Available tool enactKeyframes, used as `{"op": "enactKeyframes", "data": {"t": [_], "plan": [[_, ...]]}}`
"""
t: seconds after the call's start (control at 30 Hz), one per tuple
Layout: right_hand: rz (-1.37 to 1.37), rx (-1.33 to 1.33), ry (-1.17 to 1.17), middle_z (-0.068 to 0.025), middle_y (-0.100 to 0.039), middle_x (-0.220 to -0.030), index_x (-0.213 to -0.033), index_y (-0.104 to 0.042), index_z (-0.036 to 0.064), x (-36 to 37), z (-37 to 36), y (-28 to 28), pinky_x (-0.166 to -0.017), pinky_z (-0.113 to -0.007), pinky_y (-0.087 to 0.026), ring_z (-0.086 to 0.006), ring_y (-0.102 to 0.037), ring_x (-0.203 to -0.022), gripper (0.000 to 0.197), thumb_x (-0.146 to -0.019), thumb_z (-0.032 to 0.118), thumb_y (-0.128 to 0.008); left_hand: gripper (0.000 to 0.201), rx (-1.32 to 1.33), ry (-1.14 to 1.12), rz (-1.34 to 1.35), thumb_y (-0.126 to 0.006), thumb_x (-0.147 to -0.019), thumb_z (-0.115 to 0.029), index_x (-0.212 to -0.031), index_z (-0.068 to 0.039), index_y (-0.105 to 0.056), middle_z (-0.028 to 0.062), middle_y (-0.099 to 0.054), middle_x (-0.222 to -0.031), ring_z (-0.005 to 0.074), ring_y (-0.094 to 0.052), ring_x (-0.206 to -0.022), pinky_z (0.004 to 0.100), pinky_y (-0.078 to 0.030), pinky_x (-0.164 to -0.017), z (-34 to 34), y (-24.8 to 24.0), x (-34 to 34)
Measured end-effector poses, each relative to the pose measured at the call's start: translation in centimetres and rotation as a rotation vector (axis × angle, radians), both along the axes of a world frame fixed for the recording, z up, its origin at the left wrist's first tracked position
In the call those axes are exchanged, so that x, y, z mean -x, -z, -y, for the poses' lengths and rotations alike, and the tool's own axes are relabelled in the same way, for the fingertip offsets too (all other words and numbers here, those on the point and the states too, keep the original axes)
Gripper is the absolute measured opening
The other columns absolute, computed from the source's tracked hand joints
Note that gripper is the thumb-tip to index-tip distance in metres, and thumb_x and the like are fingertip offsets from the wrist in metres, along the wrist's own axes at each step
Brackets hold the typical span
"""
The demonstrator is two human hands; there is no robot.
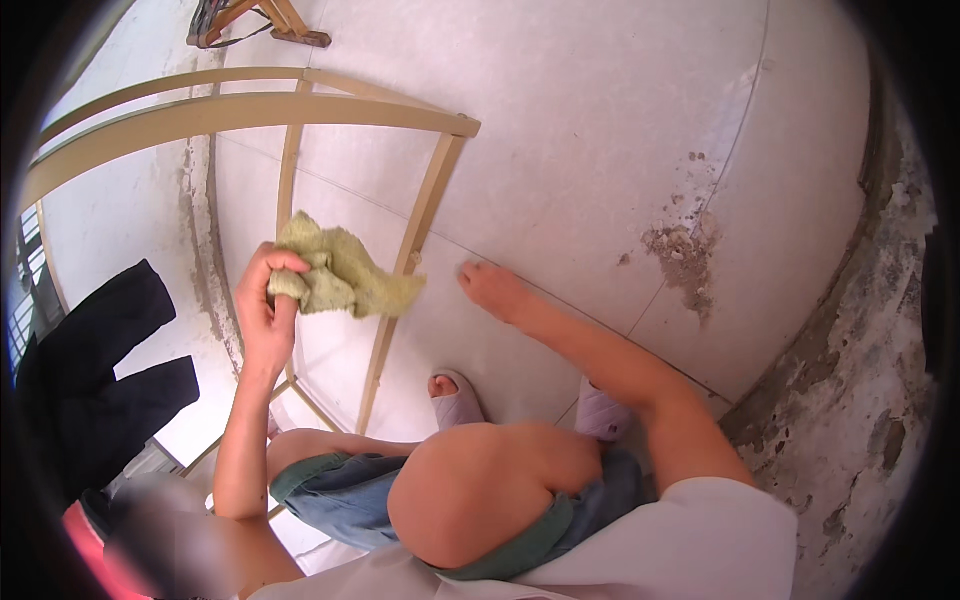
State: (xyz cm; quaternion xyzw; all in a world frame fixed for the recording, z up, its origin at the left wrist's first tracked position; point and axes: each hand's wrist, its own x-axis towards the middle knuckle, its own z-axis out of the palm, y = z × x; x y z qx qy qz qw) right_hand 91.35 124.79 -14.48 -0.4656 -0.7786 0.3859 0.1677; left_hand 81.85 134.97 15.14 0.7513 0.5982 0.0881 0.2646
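Observation:
My left hand (265,300) is closed round a crumpled yellow-green cloth (345,275), the thumb and fingers pinching its left part. The cloth's loose end hangs to the right, in front of an upright of a tan slatted frame (425,205). My right hand (492,290) hangs over the floor to the right of that upright, apart from both the frame and the cloth. Its fingers are curled together, with nothing visible in them. The frame's two long top rails run off to the left and meet a crosspiece at the corner.
Dark clothing (95,370) hangs at the left. A brown wooden folding piece (275,22) stands at the far left on pale floor tiles (560,150). Crumbled debris (685,255) lies at the right, near a peeling wall (850,420). My slippered feet are below my hands.

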Motion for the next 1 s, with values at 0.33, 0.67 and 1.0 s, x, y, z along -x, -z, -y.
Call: {"op": "enactKeyframes", "data": {"t": [0.33,0.67,1.0], "plan": [[0.052,-0.291,0.929,-0.0132,-0.058,-0.096,-0.099,-0.057,0.0030,-25.9,-11.8,1.3,-0.075,-0.036,-0.047,-0.0282,-0.058,-0.085,0.022,-0.088,0.015,-0.042,0.027,-0.001,0.184,-0.165,-0.037,-0.063,0.009,-0.080,-0.003,-0.053,0.0057,-0.047,-0.073,0.0149,-0.046,-0.063,0.0229,-0.035,-0.054,0.6,-1.6,2.7],[-0.465,0.049,0.365,-0.0102,-0.056,-0.103,-0.096,-0.060,0.0079,-6.7,-12.2,4.5,-0.090,-0.035,-0.039,-0.0255,-0.050,-0.100,0.027,-0.085,0.029,-0.045,0.032,0.289,0.377,-0.277,-0.040,-0.062,0.007,-0.088,-0.006,-0.055,0.0092,-0.054,-0.083,0.0232,-0.053,-0.064,0.0308,-0.042,-0.057,-0.6,0.3,-3.2],[0.031,-0.547,0.861,-0.0147,-0.052,-0.080,-0.104,-0.057,0.0101,-24.3,-11.5,-3.1,-0.060,-0.037,-0.049,-0.0285,-0.057,-0.072,0.030,-0.075,0.002,-0.053,0.024,0.473,0.604,-0.526,-0.056,-0.072,-0.015,-0.095,-0.009,-0.056,0.0101,-0.058,-0.095,0.0290,-0.056,-0.085,0.0373,-0.045,-0.075,-3.4,8.5,-5.9]]}}
